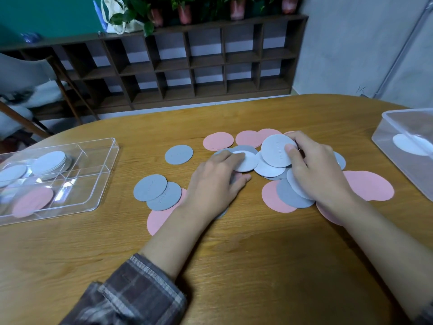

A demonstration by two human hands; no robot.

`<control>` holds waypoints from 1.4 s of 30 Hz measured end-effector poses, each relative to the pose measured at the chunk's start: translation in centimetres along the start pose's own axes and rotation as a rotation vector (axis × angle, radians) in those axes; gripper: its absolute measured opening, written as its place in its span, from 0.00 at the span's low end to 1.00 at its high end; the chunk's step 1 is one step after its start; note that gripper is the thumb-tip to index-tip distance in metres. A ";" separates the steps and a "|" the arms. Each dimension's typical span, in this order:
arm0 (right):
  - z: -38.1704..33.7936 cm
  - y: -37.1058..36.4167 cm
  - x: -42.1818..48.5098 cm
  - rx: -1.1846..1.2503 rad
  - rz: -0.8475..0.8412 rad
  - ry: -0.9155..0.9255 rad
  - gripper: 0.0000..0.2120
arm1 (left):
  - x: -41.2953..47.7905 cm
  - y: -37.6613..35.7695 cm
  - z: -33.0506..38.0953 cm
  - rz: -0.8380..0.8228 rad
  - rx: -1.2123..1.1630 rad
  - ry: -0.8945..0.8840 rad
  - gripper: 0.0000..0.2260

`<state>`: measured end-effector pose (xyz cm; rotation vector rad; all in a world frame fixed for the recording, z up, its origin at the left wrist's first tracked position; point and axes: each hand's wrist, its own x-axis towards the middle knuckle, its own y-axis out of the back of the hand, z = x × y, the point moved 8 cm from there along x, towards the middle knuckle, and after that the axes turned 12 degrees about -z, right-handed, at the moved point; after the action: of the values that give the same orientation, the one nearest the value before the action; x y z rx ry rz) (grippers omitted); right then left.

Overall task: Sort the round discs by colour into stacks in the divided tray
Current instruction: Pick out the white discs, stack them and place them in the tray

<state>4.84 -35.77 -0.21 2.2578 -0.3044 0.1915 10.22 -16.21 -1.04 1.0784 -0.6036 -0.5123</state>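
Centre frame: right hand (pixel 314 171) pinches tilted white round flat disc (pixel 275 152); left hand (pixel 216 184), fingers extended, presses second white disc (pixel 248 164). Left: clear plastic divided tray (pixel 103 181).

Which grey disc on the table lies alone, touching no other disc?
The grey disc beyond the left hand, left of a pink disc; bare table shows all round it. Other grey ones overlap neighbours.

I see a white disc (pixel 276 151) tilted up, pinched in my right hand (pixel 321 174); a second white disc (pixel 246 163) lies flat under the fingertips of my left hand (pixel 215 181). Grey discs (pixel 150 186) lie overlapping just left of that hand; pink discs (pixel 218 141) lie beyond both hands. The clear divided tray (pixel 93 184), well left of the left hand, holds white stacks (pixel 48 164) and one pink disc (pixel 32 201).
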 end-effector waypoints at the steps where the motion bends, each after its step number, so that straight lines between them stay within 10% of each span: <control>1: 0.0 0.0 0.0 0.000 0.002 0.003 0.12 | -0.1 0.2 0.0 0.014 0.012 0.001 0.19; 20: -2.8 -0.5 -0.8 0.048 -0.034 0.162 0.15 | -2.0 3.2 -0.3 0.333 -0.293 -0.082 0.06; 42: -2.9 -1.5 -0.7 0.017 -0.119 0.166 0.12 | -1.3 1.2 0.1 0.195 -0.345 0.111 0.13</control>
<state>4.47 -32.49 0.42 2.2518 -0.0811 0.3176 9.33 -14.96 -0.19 0.7077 -0.4949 -0.3670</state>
